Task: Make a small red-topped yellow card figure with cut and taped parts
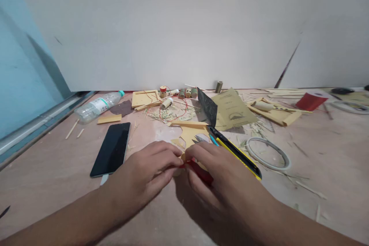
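My left hand (152,163) and my right hand (221,171) meet at the middle, fingertips nearly touching. Both are closed in a pinch on a red strip (203,172), which runs under my right fingers. A small tan piece (183,157) shows between the fingertips; its shape is mostly covered. Just beyond my fingers lie cut yellow card (191,134) and scissor blades (198,138), the handles hidden by my right hand. A yellow and black box cutter (238,153) lies beside that hand, with a blue pen-like stick (213,140) against it.
Left are a phone (111,150) and a plastic bottle (99,107). Sandpaper (232,111), small bamboo pieces (188,92), red thread and shavings lie toward the white wall. On the right are a tape roll (268,153), a red roll (311,102) and a wooden frame (273,113).
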`<state>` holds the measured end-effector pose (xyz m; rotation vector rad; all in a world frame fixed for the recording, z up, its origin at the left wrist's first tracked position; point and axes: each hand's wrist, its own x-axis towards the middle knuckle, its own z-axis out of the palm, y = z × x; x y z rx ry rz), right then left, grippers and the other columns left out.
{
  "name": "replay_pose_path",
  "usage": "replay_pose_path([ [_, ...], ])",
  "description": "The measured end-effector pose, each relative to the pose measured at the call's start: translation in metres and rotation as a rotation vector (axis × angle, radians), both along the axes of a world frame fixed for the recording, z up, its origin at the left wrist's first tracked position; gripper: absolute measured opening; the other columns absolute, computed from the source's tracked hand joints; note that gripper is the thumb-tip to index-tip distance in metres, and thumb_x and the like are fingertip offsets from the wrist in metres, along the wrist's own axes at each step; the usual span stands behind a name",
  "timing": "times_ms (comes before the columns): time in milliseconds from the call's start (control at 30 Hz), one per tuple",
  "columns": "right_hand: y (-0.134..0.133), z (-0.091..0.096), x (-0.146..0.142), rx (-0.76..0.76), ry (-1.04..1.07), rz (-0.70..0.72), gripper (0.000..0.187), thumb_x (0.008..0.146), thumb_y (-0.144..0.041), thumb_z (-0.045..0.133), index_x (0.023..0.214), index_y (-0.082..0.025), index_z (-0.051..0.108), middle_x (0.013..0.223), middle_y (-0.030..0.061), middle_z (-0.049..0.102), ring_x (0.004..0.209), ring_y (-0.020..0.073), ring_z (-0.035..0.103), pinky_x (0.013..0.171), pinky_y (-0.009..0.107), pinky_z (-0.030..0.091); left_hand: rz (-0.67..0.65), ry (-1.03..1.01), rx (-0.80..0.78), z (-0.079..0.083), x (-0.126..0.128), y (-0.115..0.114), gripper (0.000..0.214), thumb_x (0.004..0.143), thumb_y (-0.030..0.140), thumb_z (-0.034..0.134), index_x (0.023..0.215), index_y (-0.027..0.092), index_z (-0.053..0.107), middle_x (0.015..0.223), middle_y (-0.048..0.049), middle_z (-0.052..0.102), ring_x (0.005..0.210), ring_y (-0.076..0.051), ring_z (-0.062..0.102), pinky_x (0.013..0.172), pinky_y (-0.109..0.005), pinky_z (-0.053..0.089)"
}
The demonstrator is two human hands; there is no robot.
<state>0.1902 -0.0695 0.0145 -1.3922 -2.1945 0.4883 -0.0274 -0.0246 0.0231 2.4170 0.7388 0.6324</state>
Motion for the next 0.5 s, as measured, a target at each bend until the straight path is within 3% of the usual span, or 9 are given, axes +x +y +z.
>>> replay_pose_path([
  [167, 0.0014, -0.0005, 0.0007, -0.005, 0.027, 0.018, 0.013, 0.098, -0.012, 0.055, 0.089, -0.021, 0.059, 0.098, 0.0069, 0.065, 0.089, 0.0265, 0.057, 0.076, 0.039, 0.043, 0.057, -0.02, 0.014, -0.0056, 0.0026, -0.0022, 0.012, 0.106, 0.016, 0.062, 0.107, 0.024, 0.07, 0.12, 0.0013, 0.072, 0.116, -0.014, 0.065, 0.102, -0.024, 0.047],
  [500, 0.001, -0.0014, 0.001, -0.007, 0.023, 0.001, 0.015, 0.098, -0.013, 0.055, 0.087, -0.022, 0.061, 0.097, 0.0062, 0.067, 0.089, 0.0257, 0.059, 0.077, 0.038, 0.044, 0.062, -0.045, 0.016, -0.0094, 0.006, -0.0024, 0.014, 0.106, 0.013, 0.059, 0.103, 0.024, 0.067, 0.115, 0.0029, 0.071, 0.113, -0.013, 0.063, 0.099, -0.024, 0.047],
])
